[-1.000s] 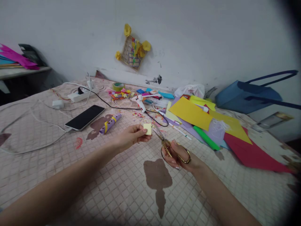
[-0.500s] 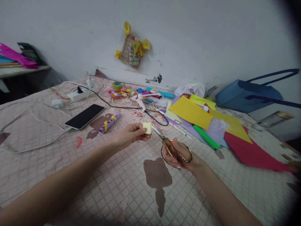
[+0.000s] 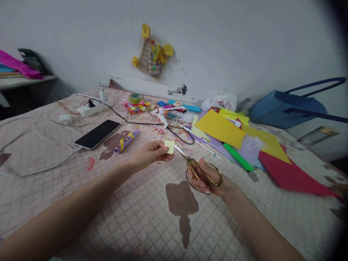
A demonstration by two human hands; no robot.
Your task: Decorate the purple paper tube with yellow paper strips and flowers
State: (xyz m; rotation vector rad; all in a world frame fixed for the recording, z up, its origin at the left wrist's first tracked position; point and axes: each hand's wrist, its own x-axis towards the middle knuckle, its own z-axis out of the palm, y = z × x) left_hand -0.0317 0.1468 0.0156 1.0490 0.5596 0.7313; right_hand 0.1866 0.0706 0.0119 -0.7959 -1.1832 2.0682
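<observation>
Between the thumb and fingers of my left hand (image 3: 156, 151) is a small pale yellow paper square (image 3: 169, 146), held above the patterned tablecloth. My right hand (image 3: 205, 175) has its fingers through the gold handles of a pair of scissors (image 3: 187, 156). The blades are parted a little, and their tips are at the right edge of the paper; whether they touch it I cannot tell. To the left of my left hand lies a purple paper roll (image 3: 127, 141) with yellow bands and dark spots.
Behind my hands lie a white glue gun (image 3: 162, 117) with a black cord, paper scraps (image 3: 140, 107) and a tape roll (image 3: 136, 98). A phone (image 3: 98, 134) and power strip (image 3: 95, 108) are at left. Coloured sheets (image 3: 221, 127) and a blue bag (image 3: 286, 108) are at right.
The scissor blades look slightly wider apart beside the paper square. Both hands keep almost the same place, and the whole view has shifted very slightly.
</observation>
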